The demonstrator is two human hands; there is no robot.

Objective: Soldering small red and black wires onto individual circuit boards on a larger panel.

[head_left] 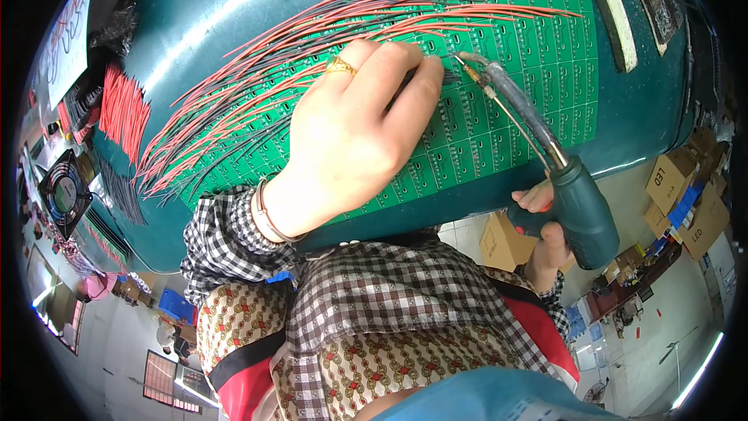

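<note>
A green panel of small circuit boards (499, 86) lies on a dark teal workbench (234, 0). Many red and black wires (327, 23) are attached to it and fan out to the upper right and lower left. My left hand (351, 140), with a gold ring and a thin bracelet, rests on the panel and pinches a dark wire at its fingertips. My right hand (545, 226) grips a soldering gun (576, 203) with a teal handle. Its tip (463, 58) sits just right of my left fingertips, at the board.
A bundle of cut red wires (125, 109) lies at the bench's left end, next to a small black fan (66, 191). A pale strip (612, 8) lies at the upper right. Cardboard boxes (693, 203) stand on the floor to the right, below the bench edge.
</note>
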